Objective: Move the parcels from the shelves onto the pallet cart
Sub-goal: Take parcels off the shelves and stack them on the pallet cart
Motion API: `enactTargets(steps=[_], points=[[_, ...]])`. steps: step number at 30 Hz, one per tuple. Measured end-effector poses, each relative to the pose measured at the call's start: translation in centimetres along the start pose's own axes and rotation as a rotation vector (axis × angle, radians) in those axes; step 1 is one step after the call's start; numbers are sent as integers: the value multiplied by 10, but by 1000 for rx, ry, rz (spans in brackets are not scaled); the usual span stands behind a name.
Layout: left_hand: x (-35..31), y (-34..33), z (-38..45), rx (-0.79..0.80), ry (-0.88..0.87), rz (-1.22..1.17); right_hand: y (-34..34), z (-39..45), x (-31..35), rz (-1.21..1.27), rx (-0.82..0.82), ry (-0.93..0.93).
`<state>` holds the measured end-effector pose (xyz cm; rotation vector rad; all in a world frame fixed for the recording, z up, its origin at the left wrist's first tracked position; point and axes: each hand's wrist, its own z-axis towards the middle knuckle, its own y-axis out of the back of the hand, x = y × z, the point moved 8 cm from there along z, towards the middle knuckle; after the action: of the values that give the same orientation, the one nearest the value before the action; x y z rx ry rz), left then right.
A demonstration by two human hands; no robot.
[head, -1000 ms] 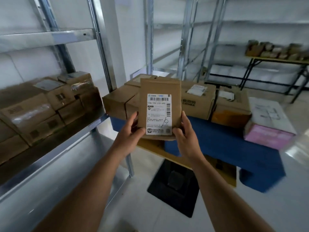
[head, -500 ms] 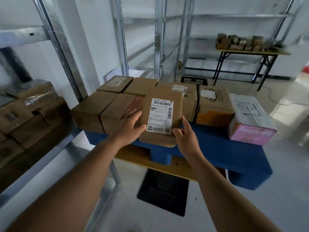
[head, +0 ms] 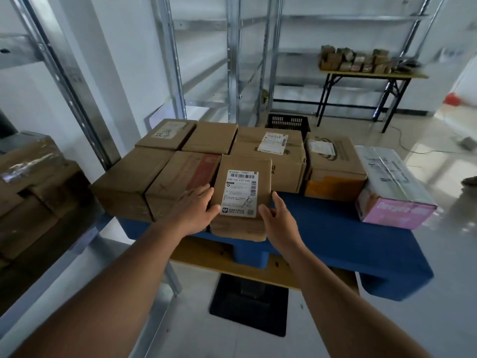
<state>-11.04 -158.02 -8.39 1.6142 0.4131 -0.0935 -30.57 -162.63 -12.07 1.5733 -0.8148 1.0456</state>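
Holding the flat kraft parcel (head: 242,197) between them, both hands are working at the near edge of the blue pallet cart (head: 348,244), and that cart is the landmark for everything that follows. The left hand (head: 192,211) is pressing against the parcel's left edge, fingers lying fairly straight along the side and thumb coming round the front near the label's lower corner. The right hand (head: 277,218) is gripping the lower right edge, thumb on the face and fingers wrapping behind. So the hands are standing apart, clamped on opposite sides of the one parcel.

The parcel's long axis is running away from the person, toward the cart's far side, with the printed label (head: 240,193) facing up and tilting toward the camera. Its far end is lying against the row of brown boxes (head: 185,177) already sitting on the cart; its near end is overhanging or just reaching the cart's front edge, and whether the underside is fully resting on the deck cannot be told.

Judging from this, the coming move is turning on that overhang: the parcel is probably needing a short push forward, away from the body. Both hands are sitting about equally near, at the parcel's near half. More parcels (head: 38,192) are waiting on the shelf to the cart's left.
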Motion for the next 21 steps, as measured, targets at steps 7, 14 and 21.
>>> enactTargets(steps=[7, 14, 21], points=[[3, 6, -1, 10, -73, -11, -11, -10, -2, -3, 85, 38], [2, 10, -2, 16, -126, 56, -9, -6, -1, -97, 40, 56], [4, 12, 5, -82, -137, 65, -10, 2, -2, -88, 40, 52]])
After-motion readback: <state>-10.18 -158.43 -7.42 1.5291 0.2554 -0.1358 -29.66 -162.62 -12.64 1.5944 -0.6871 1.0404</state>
